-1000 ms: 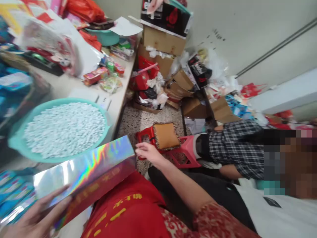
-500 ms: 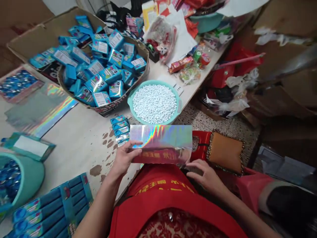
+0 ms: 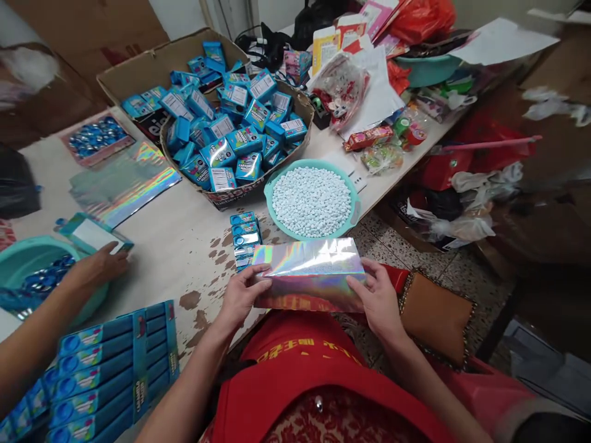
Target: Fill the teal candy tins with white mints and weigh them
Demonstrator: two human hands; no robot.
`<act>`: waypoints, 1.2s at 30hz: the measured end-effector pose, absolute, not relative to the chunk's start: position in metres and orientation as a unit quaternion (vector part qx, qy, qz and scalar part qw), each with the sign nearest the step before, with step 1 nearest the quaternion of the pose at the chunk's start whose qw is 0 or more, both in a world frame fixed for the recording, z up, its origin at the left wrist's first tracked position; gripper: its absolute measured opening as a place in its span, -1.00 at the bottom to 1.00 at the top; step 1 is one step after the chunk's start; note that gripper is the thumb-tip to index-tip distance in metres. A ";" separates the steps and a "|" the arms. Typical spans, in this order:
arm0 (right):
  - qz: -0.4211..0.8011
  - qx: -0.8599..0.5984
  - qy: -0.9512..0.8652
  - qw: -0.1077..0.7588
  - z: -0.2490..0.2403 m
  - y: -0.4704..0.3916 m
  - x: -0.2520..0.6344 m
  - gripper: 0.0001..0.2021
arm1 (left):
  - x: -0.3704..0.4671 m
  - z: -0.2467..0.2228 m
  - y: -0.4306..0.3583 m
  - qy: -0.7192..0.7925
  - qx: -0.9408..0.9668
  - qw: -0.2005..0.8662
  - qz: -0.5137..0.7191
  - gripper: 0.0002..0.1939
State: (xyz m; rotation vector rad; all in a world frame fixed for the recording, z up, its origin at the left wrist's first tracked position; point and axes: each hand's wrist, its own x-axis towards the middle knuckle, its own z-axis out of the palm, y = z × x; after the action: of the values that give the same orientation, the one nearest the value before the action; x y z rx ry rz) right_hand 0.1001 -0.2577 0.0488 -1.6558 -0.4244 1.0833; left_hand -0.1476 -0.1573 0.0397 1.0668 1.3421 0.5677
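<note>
Just beyond my red apron [image 3: 300, 363], one holographic carton [image 3: 309, 271] sits between my two hands: left hand [image 3: 237, 298] gripping its left end, right hand [image 3: 381, 298] gripping its right. Its underside is hidden from me, and glare whitens part of the upper face. The carton partly covers a column of small blue boxes [image 3: 245, 229], of which at least four show. One teal bowl [image 3: 356, 212] of white pellets [image 3: 311, 202] stands just behind. Blue Caramelo packets [image 3: 244, 140] overlap too much to count in one cardboard box [image 3: 132, 72]. At left, a co-worker's hand [image 3: 101, 271] rests at a teal basin [image 3: 28, 246] cut off by the edge; I cannot tell what it grips.
</note>
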 end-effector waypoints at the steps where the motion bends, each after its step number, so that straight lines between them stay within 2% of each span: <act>1: 0.466 -0.697 -0.191 0.511 0.050 -0.259 0.102 -0.38 | -0.147 0.039 -0.158 0.586 0.471 0.612 0.244 -0.57; 5: 0.478 -0.736 -0.218 0.427 0.052 -0.262 0.113 -0.41 | -0.144 0.039 -0.159 0.576 0.525 0.581 0.235 -0.68; 12: 0.326 -0.790 -0.405 0.326 0.037 -0.269 0.142 -0.66 | -0.143 0.040 -0.168 0.582 0.658 0.412 0.241 -0.80; 16: 0.184 -0.771 -0.539 0.283 0.041 -0.259 0.136 -0.63 | -0.130 0.043 -0.176 0.543 0.671 0.464 0.198 -0.75; 18: 0.173 -0.718 -0.623 0.258 0.044 -0.247 0.114 -0.67 | -0.117 0.045 -0.180 0.521 0.691 0.466 0.182 -0.75; 22: 0.258 -0.624 -0.715 0.182 0.039 -0.223 0.073 -0.81 | -0.102 0.044 -0.180 0.488 0.720 0.468 0.155 -0.73; 28: 0.403 -0.665 -0.617 0.126 0.008 -0.223 0.115 -0.85 | -0.141 0.014 -0.170 0.625 0.576 0.511 0.127 -0.74; 31: 0.481 -0.667 -0.547 0.156 -0.009 -0.222 0.131 -0.81 | -0.161 -0.002 -0.171 0.658 0.521 0.528 0.134 -0.72; 36: 0.539 -0.669 -0.461 0.221 -0.036 -0.211 0.114 -0.79 | -0.187 -0.021 -0.171 0.694 0.482 0.515 0.147 -0.66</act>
State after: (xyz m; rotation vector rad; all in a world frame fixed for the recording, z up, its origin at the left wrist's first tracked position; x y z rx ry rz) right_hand 0.1137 -0.2105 -0.0361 -1.8497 -1.2740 1.4900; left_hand -0.1874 -0.1714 -0.0209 1.1577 1.6676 0.3524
